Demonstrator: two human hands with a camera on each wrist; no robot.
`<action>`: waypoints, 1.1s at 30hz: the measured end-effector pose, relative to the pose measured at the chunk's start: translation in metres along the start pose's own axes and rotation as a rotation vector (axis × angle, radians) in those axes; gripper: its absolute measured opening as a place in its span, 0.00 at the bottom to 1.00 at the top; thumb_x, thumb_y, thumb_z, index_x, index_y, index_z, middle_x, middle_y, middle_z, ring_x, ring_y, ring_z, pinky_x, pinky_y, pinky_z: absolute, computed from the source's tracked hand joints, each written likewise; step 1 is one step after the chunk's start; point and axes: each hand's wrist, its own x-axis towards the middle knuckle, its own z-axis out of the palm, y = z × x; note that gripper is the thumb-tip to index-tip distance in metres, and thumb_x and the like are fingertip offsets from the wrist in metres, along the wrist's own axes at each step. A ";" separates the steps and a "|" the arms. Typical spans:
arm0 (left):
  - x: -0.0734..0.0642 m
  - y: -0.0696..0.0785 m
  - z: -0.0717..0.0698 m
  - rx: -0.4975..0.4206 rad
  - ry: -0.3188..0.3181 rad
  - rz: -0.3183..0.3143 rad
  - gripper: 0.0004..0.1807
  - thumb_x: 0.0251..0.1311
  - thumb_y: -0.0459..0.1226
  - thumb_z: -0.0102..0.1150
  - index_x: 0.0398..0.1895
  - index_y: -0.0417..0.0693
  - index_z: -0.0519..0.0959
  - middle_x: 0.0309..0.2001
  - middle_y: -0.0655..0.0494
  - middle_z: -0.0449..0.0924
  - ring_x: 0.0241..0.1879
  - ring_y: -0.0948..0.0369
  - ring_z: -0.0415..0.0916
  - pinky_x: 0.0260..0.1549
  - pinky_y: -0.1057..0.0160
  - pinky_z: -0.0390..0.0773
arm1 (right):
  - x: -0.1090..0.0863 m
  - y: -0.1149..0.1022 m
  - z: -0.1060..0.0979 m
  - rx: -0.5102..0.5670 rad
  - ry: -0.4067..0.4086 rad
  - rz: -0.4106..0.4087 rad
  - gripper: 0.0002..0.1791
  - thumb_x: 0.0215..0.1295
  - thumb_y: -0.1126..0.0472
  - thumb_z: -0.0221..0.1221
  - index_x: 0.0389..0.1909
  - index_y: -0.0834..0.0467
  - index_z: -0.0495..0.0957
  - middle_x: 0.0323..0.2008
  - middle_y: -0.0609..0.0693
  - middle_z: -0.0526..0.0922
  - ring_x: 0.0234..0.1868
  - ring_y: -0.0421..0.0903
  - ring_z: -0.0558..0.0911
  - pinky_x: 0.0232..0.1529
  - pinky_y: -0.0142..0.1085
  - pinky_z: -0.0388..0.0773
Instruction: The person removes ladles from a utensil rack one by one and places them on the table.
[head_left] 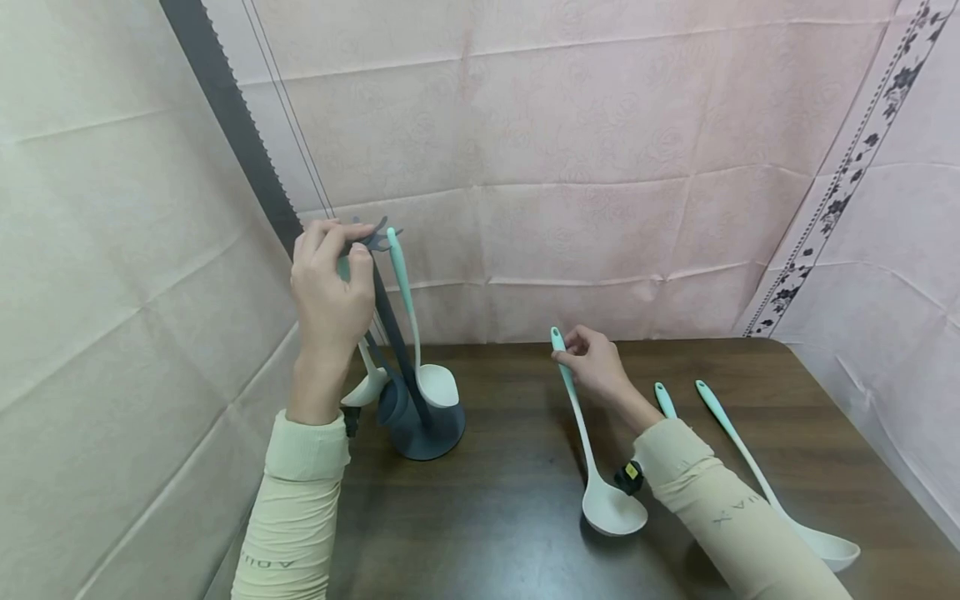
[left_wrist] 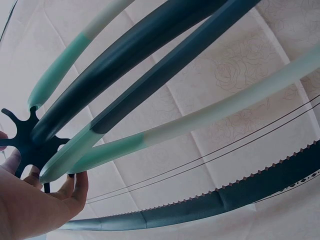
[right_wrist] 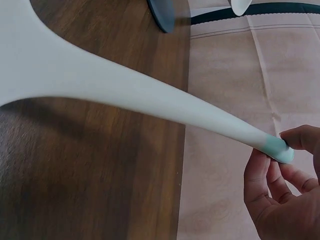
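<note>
1. At the left side of the surface (head_left: 495, 467), a dark stand (head_left: 397, 337) leans a little in the head view, its round base down on the wood and a ring of curved hooks on top.
2. Around that hooked top, the left hand (head_left: 330, 287) has its thumb and fingers bent, holding it close beside the hanging handles.
3. From the hooks hang a pale spoon (head_left: 438, 386) with a turquoise handle, a second pale utensil (head_left: 365, 390) partly behind the wrist, and a dark utensil (head_left: 392, 404) between them, near the pole.
4. Near the middle of the surface, well apart from the stand, the right hand (head_left: 596, 362) pinches the turquoise end of a white ladle (head_left: 580, 421) between thumb and fingers. The ladle is tilted, bowl lowest; whether the bowl touches the wood I cannot tell.
5. Right of it lie a long white utensil (head_left: 832, 547) and a turquoise handle (head_left: 664, 400), the latter mostly hidden by the right sleeve (head_left: 720, 500).
6. Behind everything hangs pale, creased cloth (head_left: 555, 167), with a floral border (head_left: 843, 192) at right.
</note>
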 end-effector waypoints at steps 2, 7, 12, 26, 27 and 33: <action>0.000 0.001 0.000 0.001 0.000 -0.001 0.23 0.68 0.42 0.45 0.49 0.43 0.90 0.46 0.44 0.82 0.63 0.50 0.74 0.59 0.43 0.74 | -0.001 0.003 -0.002 -0.011 -0.005 0.007 0.10 0.72 0.59 0.66 0.46 0.61 0.80 0.38 0.56 0.84 0.33 0.49 0.82 0.32 0.38 0.84; 0.000 0.001 0.000 -0.001 -0.001 -0.002 0.23 0.68 0.42 0.45 0.49 0.43 0.90 0.46 0.44 0.82 0.63 0.50 0.74 0.58 0.43 0.74 | -0.003 0.009 -0.005 -0.015 -0.012 0.038 0.11 0.72 0.59 0.66 0.47 0.61 0.80 0.38 0.56 0.84 0.34 0.56 0.83 0.31 0.39 0.83; 0.000 0.001 0.000 0.000 0.002 -0.003 0.23 0.67 0.42 0.45 0.49 0.43 0.90 0.46 0.44 0.82 0.62 0.50 0.74 0.58 0.43 0.74 | -0.004 0.015 -0.008 -0.015 -0.020 0.054 0.11 0.72 0.59 0.66 0.46 0.61 0.79 0.39 0.57 0.85 0.34 0.58 0.85 0.30 0.40 0.83; 0.001 0.002 -0.001 0.010 -0.010 -0.008 0.23 0.68 0.42 0.46 0.50 0.43 0.89 0.47 0.44 0.82 0.64 0.52 0.73 0.60 0.43 0.73 | -0.004 0.028 -0.015 -0.034 -0.029 0.086 0.10 0.71 0.59 0.66 0.44 0.62 0.79 0.37 0.56 0.83 0.28 0.50 0.81 0.28 0.39 0.80; 0.001 0.002 -0.001 0.013 -0.013 -0.010 0.23 0.68 0.42 0.46 0.50 0.43 0.89 0.47 0.44 0.82 0.64 0.52 0.73 0.60 0.43 0.73 | -0.004 0.028 -0.016 -0.036 -0.032 0.089 0.10 0.72 0.59 0.66 0.44 0.62 0.79 0.37 0.56 0.83 0.28 0.51 0.81 0.28 0.38 0.80; 0.000 0.001 -0.001 0.018 -0.020 -0.013 0.23 0.68 0.41 0.46 0.50 0.43 0.89 0.48 0.44 0.82 0.64 0.52 0.73 0.60 0.43 0.73 | -0.007 0.033 -0.019 -0.043 -0.039 0.101 0.10 0.72 0.59 0.65 0.45 0.62 0.78 0.36 0.56 0.82 0.27 0.52 0.82 0.27 0.38 0.79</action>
